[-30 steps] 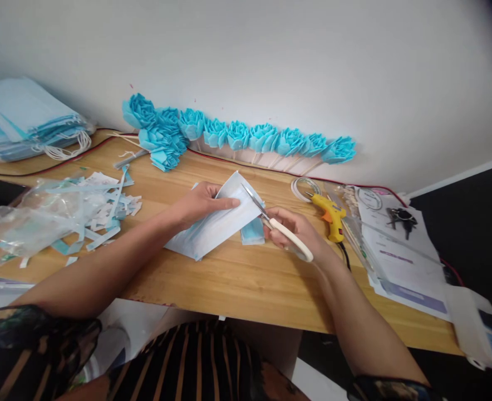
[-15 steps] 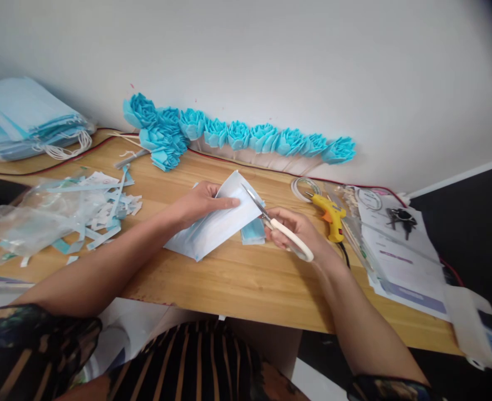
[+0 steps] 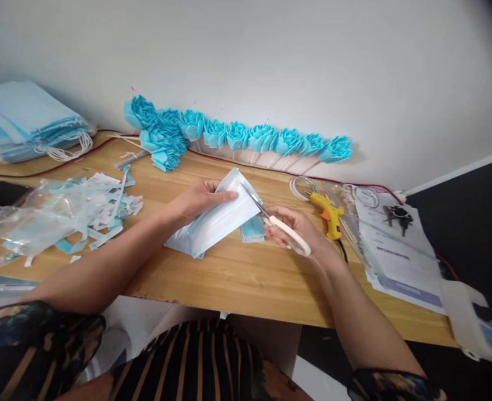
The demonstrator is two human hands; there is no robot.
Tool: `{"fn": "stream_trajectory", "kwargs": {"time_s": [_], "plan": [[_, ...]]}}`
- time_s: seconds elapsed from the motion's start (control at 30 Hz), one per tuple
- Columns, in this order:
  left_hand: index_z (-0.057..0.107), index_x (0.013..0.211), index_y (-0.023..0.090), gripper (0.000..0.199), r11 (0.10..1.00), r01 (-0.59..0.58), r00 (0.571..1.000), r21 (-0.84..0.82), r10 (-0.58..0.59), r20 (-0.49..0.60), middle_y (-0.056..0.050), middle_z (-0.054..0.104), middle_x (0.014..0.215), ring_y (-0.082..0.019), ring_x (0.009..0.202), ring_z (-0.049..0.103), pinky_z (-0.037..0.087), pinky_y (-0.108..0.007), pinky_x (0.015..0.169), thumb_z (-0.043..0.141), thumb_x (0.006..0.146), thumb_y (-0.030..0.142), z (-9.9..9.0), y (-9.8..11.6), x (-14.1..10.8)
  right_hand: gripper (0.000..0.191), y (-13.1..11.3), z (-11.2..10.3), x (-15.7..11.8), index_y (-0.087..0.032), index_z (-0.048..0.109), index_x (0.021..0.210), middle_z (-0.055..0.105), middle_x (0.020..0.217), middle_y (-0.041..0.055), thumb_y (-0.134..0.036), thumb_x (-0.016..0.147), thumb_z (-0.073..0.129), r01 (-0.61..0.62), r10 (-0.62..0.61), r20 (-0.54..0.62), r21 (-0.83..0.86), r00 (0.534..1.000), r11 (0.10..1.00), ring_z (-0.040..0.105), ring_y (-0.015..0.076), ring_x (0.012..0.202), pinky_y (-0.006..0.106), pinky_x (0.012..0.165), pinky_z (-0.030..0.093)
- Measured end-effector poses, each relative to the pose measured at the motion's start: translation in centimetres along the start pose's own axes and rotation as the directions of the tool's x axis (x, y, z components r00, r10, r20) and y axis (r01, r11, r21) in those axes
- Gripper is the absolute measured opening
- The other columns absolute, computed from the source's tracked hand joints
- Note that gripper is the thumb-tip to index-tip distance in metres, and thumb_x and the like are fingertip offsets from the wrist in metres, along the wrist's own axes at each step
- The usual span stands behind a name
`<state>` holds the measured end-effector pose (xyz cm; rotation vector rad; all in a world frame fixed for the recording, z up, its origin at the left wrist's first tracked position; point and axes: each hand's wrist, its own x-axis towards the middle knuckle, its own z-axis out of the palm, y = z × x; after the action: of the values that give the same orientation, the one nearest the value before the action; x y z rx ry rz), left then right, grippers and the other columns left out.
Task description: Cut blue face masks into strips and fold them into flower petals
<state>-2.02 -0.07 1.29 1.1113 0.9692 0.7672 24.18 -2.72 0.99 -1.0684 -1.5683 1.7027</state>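
- Currently, the left hand (image 3: 204, 199) pinches the pale blue sheet (image 3: 223, 216), thumb on top, over the middle of the worktop (image 3: 237, 284).
- The right hand (image 3: 299, 224) has its grip closed around the white-handled scissors (image 3: 288, 230), 1 blade lying across the sheet's upper right end; how far the blades gape I can't tell from here.
- A folded blue piece (image 3: 252, 229) lies on the worktop just beside that end.
- To my mind, the cut could run crooked if the left pinch slackened and the thin sheet buckled.
- That thumb is near the blade tip, so a slip might nick it.
- The papers (image 3: 390, 236) show printed lines and a purple band, too small to read; no brand is legible on the yellow glue gun (image 3: 333, 221).
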Motion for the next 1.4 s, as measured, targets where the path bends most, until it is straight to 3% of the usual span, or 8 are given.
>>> {"fn": "stream_trajectory", "kwargs": {"time_s": [0.13,0.37,0.5,0.67,0.93,1.4], "plan": [[0.073,0.087,0.012,0.041,1.000,-0.021,1.000,-0.006,0.021,0.001,-0.006,0.072,0.076,-0.013,0.060,0.059,0.044,-0.024,0.054,0.084,0.067,0.046,0.1,0.5,-0.3,0.048,-0.9,0.7,0.0,-0.020,0.062,0.107,0.060,0.077,-0.0010,-0.045,0.072,0.084,0.064,-0.061,0.036,-0.093,0.997,0.994,0.053,0.0111,0.067,0.024,0.056,0.042],[0.072,0.086,0.013,0.039,0.993,-0.094,0.995,0.073,0.097,-0.027,-0.003,0.069,0.074,-0.012,0.058,0.057,0.041,-0.022,0.052,0.080,0.071,0.047,0.0,0.9,-0.5,0.058,-1.6,1.2,0.4,-0.019,0.058,0.111,0.060,0.084,0.0004,-0.057,0.074,0.080,0.055,-0.054,0.078,-0.021,0.995,0.998,0.050,0.0092,0.064,0.024,0.054,0.038],[0.072,0.086,0.012,0.038,0.981,-0.130,0.989,0.141,0.139,-0.054,-0.004,0.068,0.074,-0.012,0.058,0.056,0.039,-0.023,0.052,0.077,0.073,0.047,0.0,0.9,-0.5,0.054,-2.0,1.0,0.8,-0.020,0.058,0.113,0.062,0.088,0.0012,-0.051,0.076,0.081,0.057,-0.054,0.103,-0.026,0.993,0.998,0.055,0.0096,0.068,0.023,0.057,0.043],[0.071,0.085,0.012,0.038,0.976,-0.189,0.979,0.108,0.197,-0.060,-0.004,0.067,0.074,-0.012,0.059,0.055,0.039,-0.023,0.052,0.077,0.072,0.047,0.0,1.2,-0.6,0.048,-2.5,1.2,1.3,-0.019,0.056,0.114,0.060,0.093,0.0017,-0.045,0.080,0.078,0.059,-0.049,0.120,-0.083,0.992,0.995,0.059,0.0103,0.073,0.023,0.059,0.045],[0.071,0.083,0.012,0.038,0.963,-0.217,0.973,0.162,0.227,-0.042,-0.001,0.062,0.068,-0.010,0.056,0.050,0.034,-0.022,0.051,0.075,0.074,0.048,-0.2,0.8,-0.2,0.049,-3.2,0.8,2.2,-0.020,0.054,0.102,0.052,0.085,-0.0012,-0.054,0.078,0.078,0.131,-0.089,0.197,-0.214,0.976,0.968,0.049,0.0103,0.068,0.025,0.056,0.039],[0.070,0.085,0.012,0.034,0.989,-0.099,0.995,0.113,0.100,-0.011,-0.003,0.066,0.072,-0.011,0.056,0.054,0.038,-0.022,0.051,0.074,0.077,0.046,0.2,0.1,-0.2,0.055,-0.1,1.1,1.6,-0.018,0.057,0.105,0.055,0.073,-0.0036,-0.054,0.073,0.082,0.072,-0.070,0.029,-0.083,0.997,0.994,0.046,0.0057,0.052,0.021,0.045,0.033]]}}
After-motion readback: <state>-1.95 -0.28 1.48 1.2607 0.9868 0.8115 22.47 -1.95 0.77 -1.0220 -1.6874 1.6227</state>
